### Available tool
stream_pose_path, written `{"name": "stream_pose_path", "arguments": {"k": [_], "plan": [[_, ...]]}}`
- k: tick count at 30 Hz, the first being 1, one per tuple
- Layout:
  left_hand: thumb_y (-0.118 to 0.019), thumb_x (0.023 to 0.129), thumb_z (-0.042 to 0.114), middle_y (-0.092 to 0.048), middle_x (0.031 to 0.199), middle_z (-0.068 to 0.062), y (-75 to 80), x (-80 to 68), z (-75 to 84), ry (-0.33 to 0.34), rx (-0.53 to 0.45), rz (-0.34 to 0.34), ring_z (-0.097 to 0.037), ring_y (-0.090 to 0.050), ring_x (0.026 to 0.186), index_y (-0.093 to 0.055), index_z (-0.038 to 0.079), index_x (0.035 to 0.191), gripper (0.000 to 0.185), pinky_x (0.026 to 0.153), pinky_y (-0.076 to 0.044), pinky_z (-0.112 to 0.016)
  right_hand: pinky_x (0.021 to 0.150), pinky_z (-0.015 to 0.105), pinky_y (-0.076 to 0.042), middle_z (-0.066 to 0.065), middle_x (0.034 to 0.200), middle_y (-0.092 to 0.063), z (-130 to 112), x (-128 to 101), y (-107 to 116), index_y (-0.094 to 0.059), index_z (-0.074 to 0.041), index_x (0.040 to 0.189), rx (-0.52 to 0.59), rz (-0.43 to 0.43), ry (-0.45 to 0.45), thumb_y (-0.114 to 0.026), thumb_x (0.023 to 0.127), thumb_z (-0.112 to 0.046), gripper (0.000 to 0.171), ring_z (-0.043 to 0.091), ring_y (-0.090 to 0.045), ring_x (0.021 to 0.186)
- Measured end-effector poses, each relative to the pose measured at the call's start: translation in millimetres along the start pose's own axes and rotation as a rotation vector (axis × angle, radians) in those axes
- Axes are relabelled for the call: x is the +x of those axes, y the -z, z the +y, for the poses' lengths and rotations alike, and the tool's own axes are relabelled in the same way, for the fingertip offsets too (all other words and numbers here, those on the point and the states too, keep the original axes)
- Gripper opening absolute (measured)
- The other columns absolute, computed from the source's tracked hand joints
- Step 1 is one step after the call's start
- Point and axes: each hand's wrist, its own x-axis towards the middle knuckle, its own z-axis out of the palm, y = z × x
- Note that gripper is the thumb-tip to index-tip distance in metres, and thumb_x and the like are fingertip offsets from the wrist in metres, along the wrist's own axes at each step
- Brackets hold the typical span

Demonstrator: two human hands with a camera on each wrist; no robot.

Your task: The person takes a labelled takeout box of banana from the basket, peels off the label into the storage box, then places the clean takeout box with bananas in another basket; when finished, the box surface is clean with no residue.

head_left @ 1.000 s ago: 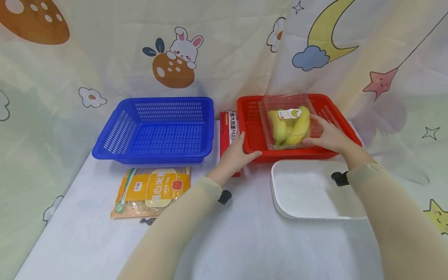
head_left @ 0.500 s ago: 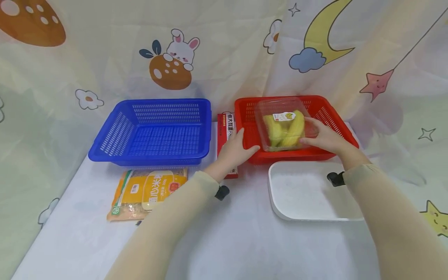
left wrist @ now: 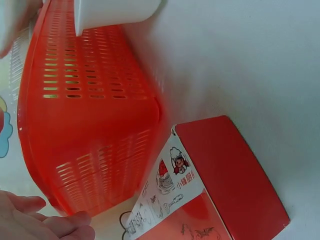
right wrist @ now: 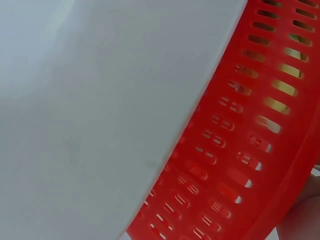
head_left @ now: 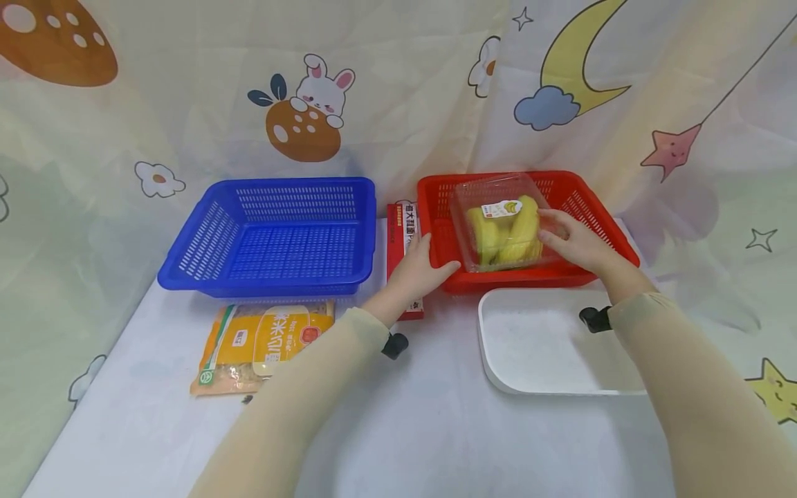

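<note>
A clear plastic box of bananas with a white label sits in the red basket, its front side right at the front rim. My right hand is at the right side of the box, fingers and thumb extended against it. My left hand is at the basket's left front corner, thumb and fingers spread and nothing in its grasp. In the left wrist view, the left hand's fingers show just off the basket's corner. In the right wrist view, only a bit of the right hand shows behind the rim.
A blue basket stands at the left, with an orange and yellow food packet in front of it. Between the baskets lies a red pasta box, partly under the left hand. A white tray is before the red basket.
The head view has shifted slightly. The banana box has moved a little left and toward the front in the red basket. My right hand's thumb and fingers have come closer together; the left stays spread.
</note>
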Motion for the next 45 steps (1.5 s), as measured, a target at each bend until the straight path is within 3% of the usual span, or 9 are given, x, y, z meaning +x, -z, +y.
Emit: {"name": "stream_pose_path", "arguments": {"k": [6,14,19,23,30,34,38,45], "plan": [[-0.059,0.080,0.051,-0.025,0.145,-0.001,-1.2,-2.7,0.1,0.021,-0.001,-0.013,-0.020,-0.038,0.124,-0.016,0.021,0.146,0.084,0.092,-0.047,-0.044,0.095,0.065,-0.032,0.020,0.148,-0.018,2,-1,0,-0.012,-0.024,0.147,0.028,-0.012,-0.008,-0.040,0.090,-0.052,0.069,0.045,-0.023,0.130],[-0.057,0.081,0.053,-0.009,0.154,-0.001,-1.9,-3.0,-3.1,0.078,0.005,-0.042,-0.024,-0.023,0.137,-0.009,0.021,0.147,0.089,0.099,-0.039,-0.049,0.091,0.064,-0.037,0.019,0.148,-0.018,6,-5,-1,-0.011,-0.027,0.146,0.083,-0.018,-0.029,-0.037,0.092,-0.051,0.064,0.044,-0.025,0.127],[-0.061,0.079,0.052,-0.030,0.142,0.003,-1.2,-2.6,-4.9,0.022,-0.068,-0.003,-0.016,-0.039,0.124,-0.015,0.024,0.144,0.084,0.092,-0.047,-0.041,0.083,0.049,-0.049,0.019,0.146,-0.022,7,-9,1,-0.010,-0.031,0.146,0.112,-0.007,-0.035,-0.037,0.093,-0.049,0.063,0.040,-0.032,0.119],[-0.063,0.079,0.049,-0.034,0.135,0.005,0.1,-0.9,-4.7,-0.023,-0.107,0.023,-0.012,-0.041,0.119,-0.017,0.026,0.141,0.081,0.090,-0.049,-0.038,0.075,0.035,-0.051,0.019,0.143,-0.025,7,-12,4,-0.009,-0.029,0.146,0.114,0.010,-0.029,-0.037,0.093,-0.048,0.063,0.037,-0.036,0.110],[-0.062,0.080,0.049,-0.030,0.141,0.001,6.4,0.0,-1.6,-0.038,-0.081,0.061,-0.017,-0.039,0.123,-0.015,0.021,0.144,0.084,0.093,-0.046,-0.042,0.083,0.048,-0.050,0.016,0.146,-0.021,7,-16,6,-0.008,-0.033,0.146,0.131,0.036,-0.034,-0.037,0.092,-0.052,0.064,0.036,-0.034,0.115],[-0.061,0.081,0.048,-0.030,0.142,-0.001,11.7,0.1,1.0,-0.063,-0.079,0.067,-0.018,-0.039,0.124,-0.016,0.020,0.144,0.082,0.095,-0.045,-0.043,0.070,0.034,-0.053,0.015,0.131,-0.033,6,-18,8,-0.011,-0.035,0.145,0.137,0.076,-0.028,-0.038,0.091,-0.052,0.062,0.031,-0.048,0.088],[-0.059,0.081,0.051,-0.022,0.149,-0.003,19.0,0.3,5.0,-0.053,-0.046,0.054,-0.022,-0.030,0.134,-0.012,0.019,0.146,0.086,0.100,-0.039,-0.046,0.057,0.026,-0.049,0.014,0.125,-0.035,1,-20,12,-0.014,-0.031,0.145,0.133,0.109,0.011,-0.037,0.093,-0.047,0.059,0.025,-0.045,0.063],[-0.056,0.082,0.053,-0.010,0.154,0.001,40.8,10.9,12.6,-0.047,-0.078,0.016,-0.022,-0.012,0.141,-0.009,0.025,0.147,0.085,0.106,-0.028,-0.052,0.067,0.026,-0.052,0.011,0.136,-0.031,-6,-25,15,-0.018,-0.033,0.144,0.156,0.132,0.017,-0.039,0.093,-0.046,0.057,0.027,-0.046,0.083]]}}
